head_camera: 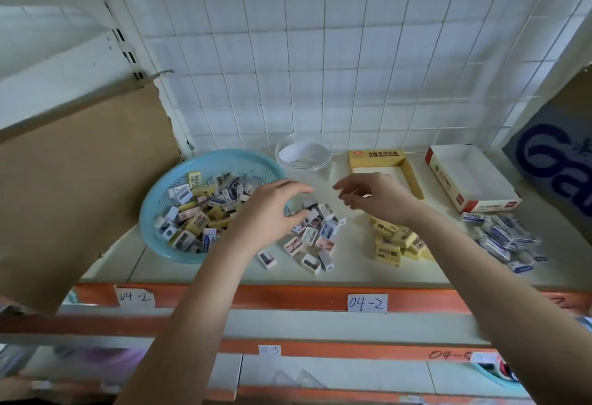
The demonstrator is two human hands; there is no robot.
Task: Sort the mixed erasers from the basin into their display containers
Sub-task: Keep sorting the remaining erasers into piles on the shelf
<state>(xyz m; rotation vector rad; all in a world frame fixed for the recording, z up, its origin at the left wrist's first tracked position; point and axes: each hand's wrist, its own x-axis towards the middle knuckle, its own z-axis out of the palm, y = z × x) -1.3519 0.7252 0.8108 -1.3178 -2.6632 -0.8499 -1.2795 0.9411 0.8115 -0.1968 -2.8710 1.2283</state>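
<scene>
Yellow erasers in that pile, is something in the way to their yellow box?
Only the person's own right hand hangs between the yellow erasers and the yellow box. Nothing else shows on the shelf between them.

Left grip [267, 212], right grip [381, 196]: bare hands. Left forearm [195, 295], right forearm [480, 279] bare to frame edge.

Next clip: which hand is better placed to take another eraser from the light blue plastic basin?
Left. The left hand hangs over the right rim of the light blue plastic basin, right beside the mixed erasers. The right hand is farther off, in front of the yellow cardboard box.
</scene>
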